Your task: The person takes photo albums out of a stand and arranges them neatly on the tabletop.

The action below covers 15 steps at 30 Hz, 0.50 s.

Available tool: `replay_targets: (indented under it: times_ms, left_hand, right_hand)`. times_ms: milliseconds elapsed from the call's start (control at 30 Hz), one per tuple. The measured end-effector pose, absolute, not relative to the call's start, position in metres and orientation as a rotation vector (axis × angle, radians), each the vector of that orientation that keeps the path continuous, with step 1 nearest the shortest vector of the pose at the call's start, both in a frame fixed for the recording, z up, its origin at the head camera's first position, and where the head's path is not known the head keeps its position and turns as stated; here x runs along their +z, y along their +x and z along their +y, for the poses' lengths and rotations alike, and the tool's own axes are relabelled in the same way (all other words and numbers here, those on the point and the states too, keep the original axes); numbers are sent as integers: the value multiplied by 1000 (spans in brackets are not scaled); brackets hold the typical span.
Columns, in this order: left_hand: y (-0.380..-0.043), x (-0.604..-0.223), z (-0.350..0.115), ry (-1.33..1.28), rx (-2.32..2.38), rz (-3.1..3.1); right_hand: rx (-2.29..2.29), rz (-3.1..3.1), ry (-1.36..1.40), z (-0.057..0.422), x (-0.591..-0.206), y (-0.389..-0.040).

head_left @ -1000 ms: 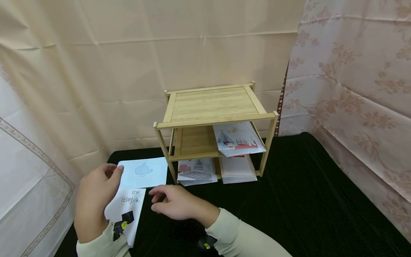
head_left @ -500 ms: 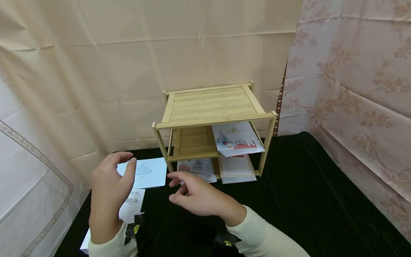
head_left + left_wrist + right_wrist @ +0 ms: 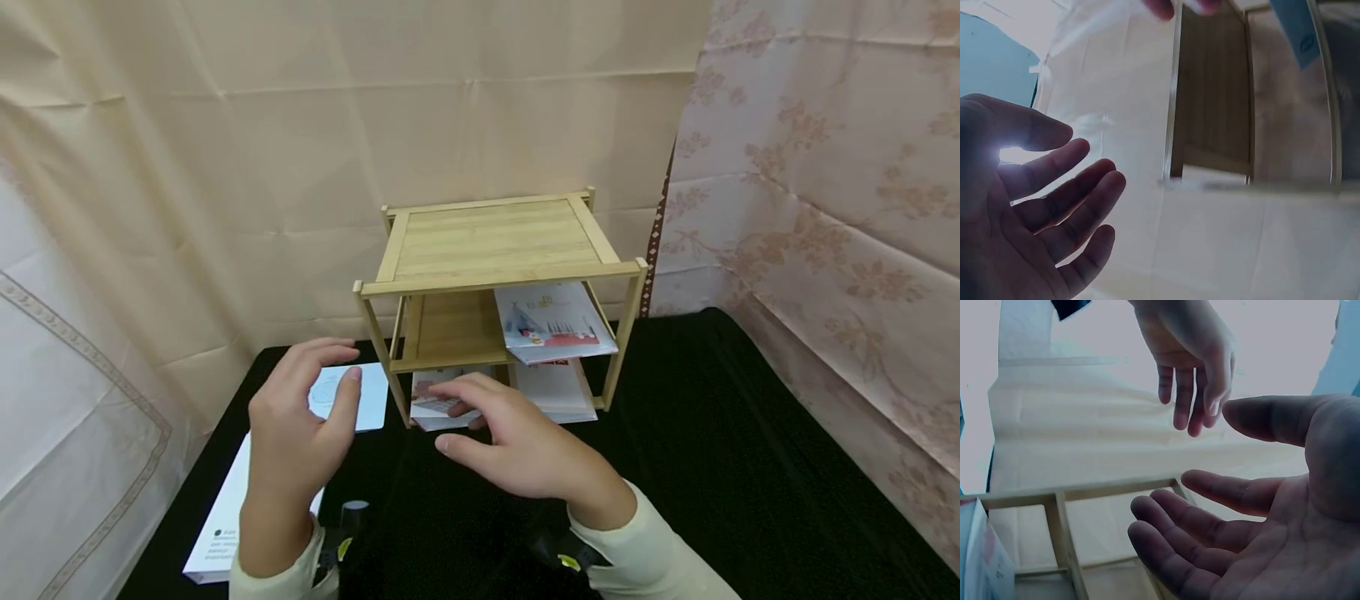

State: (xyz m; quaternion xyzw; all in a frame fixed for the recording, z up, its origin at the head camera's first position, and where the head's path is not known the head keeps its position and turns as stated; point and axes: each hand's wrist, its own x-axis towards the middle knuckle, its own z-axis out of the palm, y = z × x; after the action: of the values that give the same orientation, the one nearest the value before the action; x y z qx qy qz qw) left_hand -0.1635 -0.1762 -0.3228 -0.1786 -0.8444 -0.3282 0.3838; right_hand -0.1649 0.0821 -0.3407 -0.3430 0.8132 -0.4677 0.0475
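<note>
My left hand [image 3: 300,433] hovers with loosely bent fingers and nothing in its grasp. Behind it lies a pale blue book with a line-drawn whale [image 3: 372,400], partly covered by the hand. A thicker white book [image 3: 221,517] sits under my left forearm, mostly hidden. In front of the wooden shelf rack [image 3: 495,242] my right hand [image 3: 525,442] hangs in the air, palm bare in the right wrist view. Past its fingers, on the bottom level, are a book with a drawn picture [image 3: 431,404] and a pale book [image 3: 551,387].
A picture book with a tent drawing [image 3: 555,325] lies on the right of the rack's middle level and overhangs its front edge. Dark green cloth [image 3: 720,450] covers the table. Beige curtain [image 3: 300,167] hangs behind, with floral cloth [image 3: 832,192] at the right.
Both hands have moved to the right, the right hand toward the rack's lower front. The left hand's fingers have spread farther from the thumb. The books and the rack stay in place.
</note>
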Motion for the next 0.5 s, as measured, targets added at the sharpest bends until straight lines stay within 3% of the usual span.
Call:
replay_targets:
  times_ms: [200, 500]
  left_hand:
    - [-172, -319, -159, -585, -862, -2146]
    - [-184, -315, -137, -582, -970, -2148]
  right_hand:
    - [-1476, 2565, -1077, 95, -332, -166]
    - [-1593, 2698, -884, 125, -329, -171]
